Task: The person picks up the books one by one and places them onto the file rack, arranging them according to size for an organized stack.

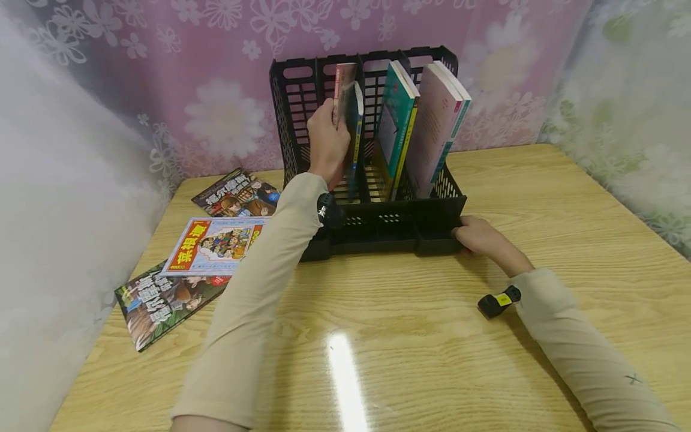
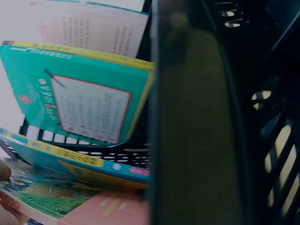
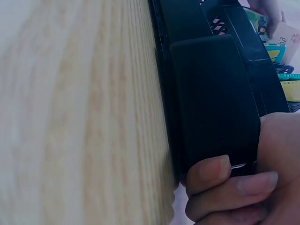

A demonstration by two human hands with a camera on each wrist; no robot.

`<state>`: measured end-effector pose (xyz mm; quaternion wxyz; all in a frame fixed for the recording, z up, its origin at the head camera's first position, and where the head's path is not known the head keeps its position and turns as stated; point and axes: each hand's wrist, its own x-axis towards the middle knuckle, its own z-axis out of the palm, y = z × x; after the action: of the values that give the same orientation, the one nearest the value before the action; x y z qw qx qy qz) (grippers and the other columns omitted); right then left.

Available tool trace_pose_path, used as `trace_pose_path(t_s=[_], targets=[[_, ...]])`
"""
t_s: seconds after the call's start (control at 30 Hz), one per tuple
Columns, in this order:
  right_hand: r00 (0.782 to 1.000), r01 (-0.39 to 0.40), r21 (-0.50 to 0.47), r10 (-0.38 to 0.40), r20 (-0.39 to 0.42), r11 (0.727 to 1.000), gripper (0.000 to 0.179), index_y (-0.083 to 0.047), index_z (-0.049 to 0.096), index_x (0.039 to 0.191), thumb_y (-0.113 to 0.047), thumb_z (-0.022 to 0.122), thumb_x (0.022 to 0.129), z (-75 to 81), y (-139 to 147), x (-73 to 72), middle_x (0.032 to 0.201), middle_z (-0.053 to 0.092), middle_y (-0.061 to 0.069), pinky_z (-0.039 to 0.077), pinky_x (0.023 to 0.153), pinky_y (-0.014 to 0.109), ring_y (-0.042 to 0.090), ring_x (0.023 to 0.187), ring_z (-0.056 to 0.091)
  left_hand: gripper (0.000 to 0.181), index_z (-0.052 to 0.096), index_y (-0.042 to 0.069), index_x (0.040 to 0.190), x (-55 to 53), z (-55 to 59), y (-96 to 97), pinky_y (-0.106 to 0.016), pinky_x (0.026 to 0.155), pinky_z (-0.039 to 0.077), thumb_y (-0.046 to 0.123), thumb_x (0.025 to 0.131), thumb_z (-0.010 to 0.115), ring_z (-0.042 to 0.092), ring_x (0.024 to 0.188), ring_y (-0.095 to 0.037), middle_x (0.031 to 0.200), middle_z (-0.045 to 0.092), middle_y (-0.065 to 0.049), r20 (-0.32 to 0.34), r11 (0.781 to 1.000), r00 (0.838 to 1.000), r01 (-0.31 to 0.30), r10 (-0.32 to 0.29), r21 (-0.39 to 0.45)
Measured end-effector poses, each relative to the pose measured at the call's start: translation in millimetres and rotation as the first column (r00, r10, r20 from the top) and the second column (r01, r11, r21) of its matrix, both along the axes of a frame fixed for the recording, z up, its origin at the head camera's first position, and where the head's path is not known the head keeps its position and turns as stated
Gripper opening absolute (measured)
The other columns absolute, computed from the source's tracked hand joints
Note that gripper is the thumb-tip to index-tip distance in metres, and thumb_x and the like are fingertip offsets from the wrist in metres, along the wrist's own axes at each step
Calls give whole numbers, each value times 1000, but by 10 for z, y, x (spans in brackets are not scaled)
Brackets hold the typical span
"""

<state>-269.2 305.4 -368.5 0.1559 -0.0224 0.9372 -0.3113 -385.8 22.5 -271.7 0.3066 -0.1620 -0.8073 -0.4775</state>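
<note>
Pink-spined book [image 1: 346,78], head view: upright in the left half of the black rack [image 1: 405,210]; my left hand [image 1: 328,141] has its fingers pinching the near edge, presumably to steer it upright.
Standing stock, head view: teal book [image 1: 393,114] and pale pink book [image 1: 436,108], leaning slightly, apparently propped by the rack's dividers.
Loose stock, head view: three comic-style books [image 1: 216,243] lying flat, overlapping, left of the rack, perhaps for easy reach.
Table [image 1: 421,336], head view: pale wood grain, one bright strip of reflected light.
Room, head view: floral pink curtain [image 1: 227,120] behind, paler floral covering at right.
Fingers, left wrist view: only tips at the edge, against the pink-spined book; their full grip I cannot tell here.
Rack corner, right wrist view: my right hand [image 1: 477,235] grips it, fingers curled together, likely as a brace against sliding.
</note>
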Motion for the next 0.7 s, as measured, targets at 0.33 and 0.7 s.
trace_pose_path(t_s=[0.33,0.7], targets=[[1000,-3,-21,3,-12,1000,25,9,47,103,-11,35,93,-29,-14,-16,62,53,8,42,54,30,17,51,52,14,55,0,110,-114,-184,37,-25,64,37,9,98,54,48,71,-20,88,55,-11,158,984,973,176,-170,-23],[999,-31,-40,32,7,999,26,9,45,105,-12,34,94,-63,-10,-40,61,51,6,42,56,31,17,50,50,64,32,16,140,-140,-178,-131,-30,76,41,-11,86,54,51,112,-19,143,47,-11,427,921,835,390,-347,-15]])
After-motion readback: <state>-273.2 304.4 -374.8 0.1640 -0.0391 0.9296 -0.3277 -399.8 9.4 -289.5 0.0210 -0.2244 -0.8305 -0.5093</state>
